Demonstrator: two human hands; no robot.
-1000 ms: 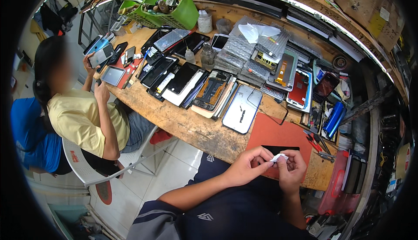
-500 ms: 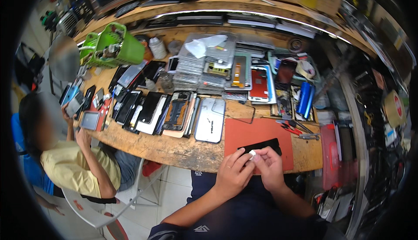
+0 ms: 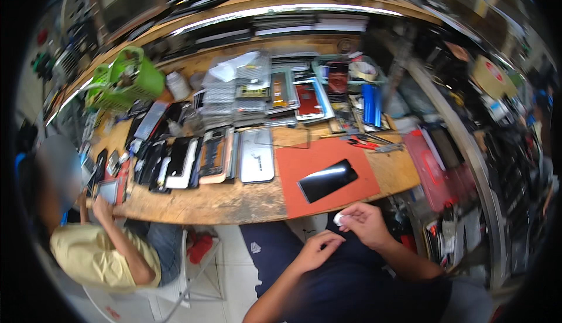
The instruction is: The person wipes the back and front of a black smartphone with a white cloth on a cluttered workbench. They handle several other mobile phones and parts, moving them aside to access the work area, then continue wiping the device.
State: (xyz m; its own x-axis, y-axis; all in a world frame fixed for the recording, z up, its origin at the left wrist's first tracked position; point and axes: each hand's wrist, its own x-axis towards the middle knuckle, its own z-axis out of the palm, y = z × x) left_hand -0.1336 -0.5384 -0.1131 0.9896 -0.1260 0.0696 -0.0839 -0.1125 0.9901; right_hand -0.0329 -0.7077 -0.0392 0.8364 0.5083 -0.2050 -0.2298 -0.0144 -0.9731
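In my right hand [image 3: 366,224], thumb and fingers pinch a small white piece [image 3: 339,219], too blurred to name, just off the bench's front edge. Over my lap, my left hand [image 3: 317,250] is apart from it, its fingers curled inward and together; whatever they may hold is hidden. Ahead of both hands, a black smartphone [image 3: 328,180] rests on a red-orange mat [image 3: 295,156], its glossy face catching a light streak. Neither hand touches the phone.
Phones and phone parts [image 3: 218,156] line the bench left of the mat. Pliers with red handles [image 3: 364,144] lie beyond it. Stacked clear trays [image 3: 225,91] and a green basket [image 3: 132,77] stand behind. A person in a yellow shirt [image 3: 99,253] sits at the left.
My hands have drawn back from over the mat toward my lap and come apart, the white piece staying in my right. The phone is now uncovered. The view has shifted right.
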